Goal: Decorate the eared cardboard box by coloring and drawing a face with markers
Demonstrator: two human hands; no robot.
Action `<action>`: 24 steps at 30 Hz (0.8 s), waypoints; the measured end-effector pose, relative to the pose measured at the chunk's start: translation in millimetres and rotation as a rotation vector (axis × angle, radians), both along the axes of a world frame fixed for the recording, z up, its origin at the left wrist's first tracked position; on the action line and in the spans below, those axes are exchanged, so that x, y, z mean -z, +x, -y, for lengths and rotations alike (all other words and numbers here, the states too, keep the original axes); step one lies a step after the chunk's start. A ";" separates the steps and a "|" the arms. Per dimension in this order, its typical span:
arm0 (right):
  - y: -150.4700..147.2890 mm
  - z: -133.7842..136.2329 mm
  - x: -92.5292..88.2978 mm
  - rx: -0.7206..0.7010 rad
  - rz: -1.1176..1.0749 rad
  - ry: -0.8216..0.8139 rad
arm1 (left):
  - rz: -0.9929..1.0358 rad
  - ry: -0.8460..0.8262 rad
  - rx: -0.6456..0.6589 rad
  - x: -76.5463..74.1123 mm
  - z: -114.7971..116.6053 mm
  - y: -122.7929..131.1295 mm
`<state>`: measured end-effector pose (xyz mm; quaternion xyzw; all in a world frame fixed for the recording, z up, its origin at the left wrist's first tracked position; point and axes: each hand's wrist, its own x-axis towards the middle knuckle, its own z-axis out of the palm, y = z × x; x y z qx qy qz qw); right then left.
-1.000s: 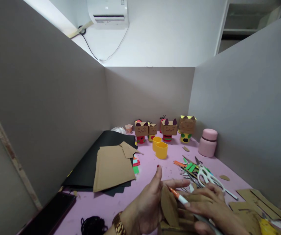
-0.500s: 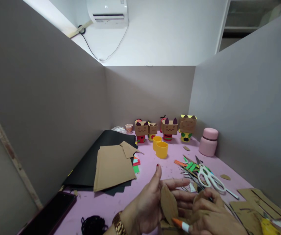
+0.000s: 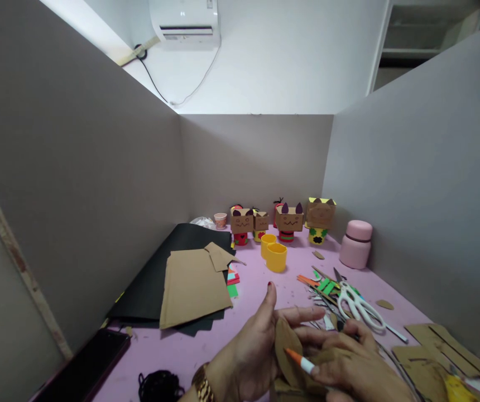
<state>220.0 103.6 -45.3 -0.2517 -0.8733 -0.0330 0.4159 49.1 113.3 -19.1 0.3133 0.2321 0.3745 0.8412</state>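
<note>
At the lower middle, my left hand (image 3: 257, 349) lies palm up with thumb and fingers stretched out. A leaf-shaped brown cardboard piece (image 3: 284, 335) rests in it, along the palm and lower fingers. My right hand (image 3: 353, 363) is closed around a white marker with an orange end (image 3: 301, 357). That orange end lies over the middle of the leaf-shaped piece; whether it touches is hard to tell. More brown cardboard (image 3: 292, 391) shows beneath the hands, mostly hidden.
White-handled scissors (image 3: 359, 307) lie on paper scraps at right. Cardboard sheets (image 3: 193, 290) rest on black paper at left. Two yellow rings (image 3: 276, 258) stand before box-headed figures (image 3: 289, 219). A pink flask (image 3: 356, 245), a phone (image 3: 85, 365) and black cord (image 3: 160, 385) are around.
My right hand has moved the marker up and slightly left, from the lower end of the leaf-shaped piece to its middle. The left hand has hardly moved.
</note>
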 end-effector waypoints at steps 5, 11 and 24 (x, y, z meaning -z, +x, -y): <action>-2.7 0.0 1.5 0.035 -0.039 -0.017 | -0.009 0.025 0.023 2.7 -0.5 -1.2; -11.1 1.1 -3.3 0.062 -0.174 0.026 | -0.028 0.050 0.006 0.7 0.5 -0.6; -14.3 -10.1 -1.9 0.066 -0.224 0.242 | -0.061 0.041 -0.021 1.4 1.5 -1.2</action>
